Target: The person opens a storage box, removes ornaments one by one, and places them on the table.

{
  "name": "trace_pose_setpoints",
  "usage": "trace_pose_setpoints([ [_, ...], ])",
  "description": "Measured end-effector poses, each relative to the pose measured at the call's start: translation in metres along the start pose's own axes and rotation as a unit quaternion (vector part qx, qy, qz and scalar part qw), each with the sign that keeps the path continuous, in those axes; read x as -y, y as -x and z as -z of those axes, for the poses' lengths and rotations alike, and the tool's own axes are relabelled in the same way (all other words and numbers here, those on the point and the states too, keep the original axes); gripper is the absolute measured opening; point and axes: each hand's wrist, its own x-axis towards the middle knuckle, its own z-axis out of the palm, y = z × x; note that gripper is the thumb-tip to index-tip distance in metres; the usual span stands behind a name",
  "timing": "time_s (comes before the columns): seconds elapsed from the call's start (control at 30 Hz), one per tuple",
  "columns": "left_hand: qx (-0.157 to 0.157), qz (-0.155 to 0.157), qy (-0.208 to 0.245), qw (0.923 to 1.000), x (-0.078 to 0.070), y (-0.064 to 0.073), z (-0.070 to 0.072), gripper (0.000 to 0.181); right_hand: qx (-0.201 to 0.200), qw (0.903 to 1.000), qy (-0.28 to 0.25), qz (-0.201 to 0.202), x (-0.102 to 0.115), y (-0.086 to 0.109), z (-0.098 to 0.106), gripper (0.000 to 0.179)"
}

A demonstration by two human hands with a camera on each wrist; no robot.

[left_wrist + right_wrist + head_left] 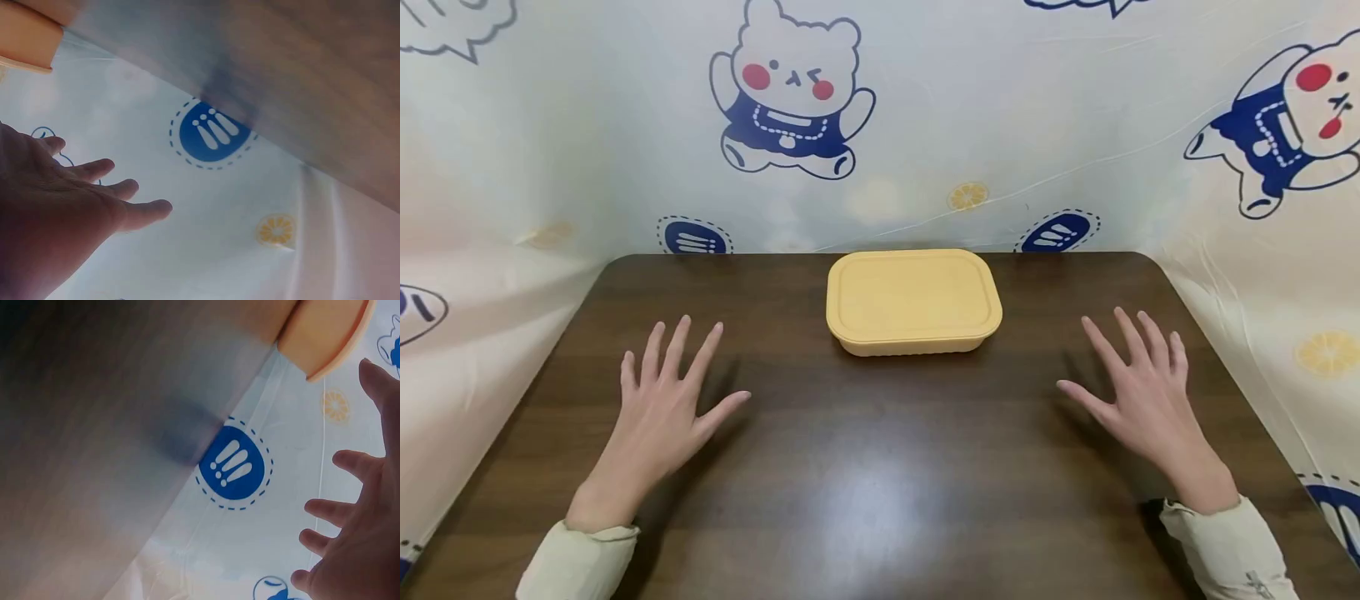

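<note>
A yellow rectangular lidded box (914, 298) with rounded corners sits at the far middle of the table, its lid on. To its left my left hand (662, 408) hovers over the table with fingers spread and nothing held. On the other side my right hand (1150, 400) is likewise spread, holding nothing, apart from the box. In the left wrist view, part of the box (28, 34) shows at the top left corner, beyond the left hand (56, 206). The right wrist view has the box (322, 337) at the top, past the thumb of the right hand (362, 512).
The dark brown wooden table (880, 450) has rounded far corners and a glare patch near its middle. A pale patterned curtain (925, 108) with bear drawings hangs right behind the far edge and along both sides. Light sleeves (580, 562) cover both forearms.
</note>
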Motion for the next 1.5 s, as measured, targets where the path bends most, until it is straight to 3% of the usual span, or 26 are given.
trace_pose_setpoints([
  [0.27, 0.041, -0.022, 0.016, 0.9988, -0.011, -0.028, -0.002, 0.091, 0.007, 0.9981, -0.048, 0.038, 0.009, -0.022, -0.003, 0.087],
  [0.47, 0.094, -0.019, 0.069, 0.9930, -0.017, -0.051, -0.007, 0.086, 0.059, 0.9952, -0.071, 0.032, 0.020, -0.046, -0.004, 0.079],
  [0.63, 0.151, 0.024, 0.162, 0.9749, -0.021, -0.069, -0.013, 0.078, 0.089, 0.9912, -0.094, 0.026, 0.029, -0.065, -0.008, 0.074],
  [0.8, 0.149, 0.045, 0.264, 0.9518, -0.033, -0.092, -0.021, 0.071, 0.110, 0.9819, -0.154, 0.011, 0.035, -0.089, -0.014, 0.070],
  [0.83, 0.146, 0.048, 0.286, 0.9457, -0.035, -0.096, -0.022, 0.069, 0.113, 0.9786, -0.172, 0.007, 0.036, -0.093, -0.016, 0.070],
  [0.9, 0.150, 0.057, 0.344, 0.9249, -0.041, -0.101, -0.025, 0.066, 0.118, 0.9710, -0.208, -0.003, 0.039, -0.101, -0.022, 0.072],
  [0.97, 0.168, 0.076, 0.405, 0.8953, -0.045, -0.105, -0.029, 0.062, 0.121, 0.9627, -0.242, -0.016, 0.042, -0.106, -0.028, 0.074],
  [1.07, 0.198, 0.106, 0.492, 0.8409, -0.049, -0.108, -0.037, 0.059, 0.128, 0.9503, -0.282, -0.035, 0.045, -0.112, -0.038, 0.079],
  [1.1, 0.206, 0.114, 0.512, 0.8263, -0.050, -0.110, -0.040, 0.059, 0.132, 0.9470, -0.290, -0.040, 0.046, -0.113, -0.041, 0.079],
  [1.23, 0.226, 0.119, 0.570, 0.7811, -0.055, -0.115, -0.045, 0.060, 0.144, 0.9383, -0.309, -0.059, 0.049, -0.119, -0.049, 0.079],
  [1.4, 0.245, 0.113, 0.609, 0.7457, -0.060, -0.120, -0.042, 0.060, 0.151, 0.9416, -0.294, -0.065, 0.048, -0.124, -0.053, 0.070],
  [1.5, 0.247, 0.119, 0.616, 0.7382, -0.062, -0.122, -0.038, 0.056, 0.142, 0.9435, -0.294, -0.055, 0.049, -0.127, -0.053, 0.063],
])
